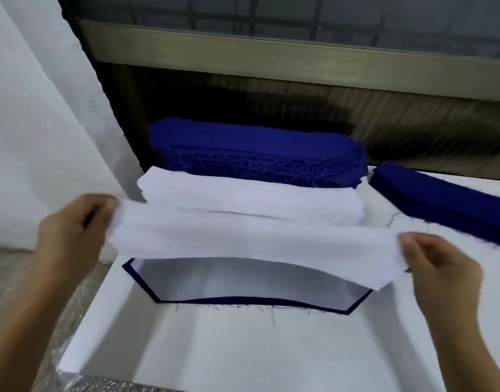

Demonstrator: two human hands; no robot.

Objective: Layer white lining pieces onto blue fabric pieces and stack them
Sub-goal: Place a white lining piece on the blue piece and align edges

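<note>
A long white lining piece hangs stretched between my hands above the table. My left hand pinches its left end and my right hand pinches its right end. Directly below lies a layered piece: white lining on blue fabric, whose blue edge shows along the front and sides. Behind the held piece sits a pile of white lining pieces. A thick pile of blue fabric pieces stands further back.
A second stack of blue pieces lies at the right on the white table. A white wall rises at the left. A dark window and its frame run along the back. Speckled floor shows at lower left.
</note>
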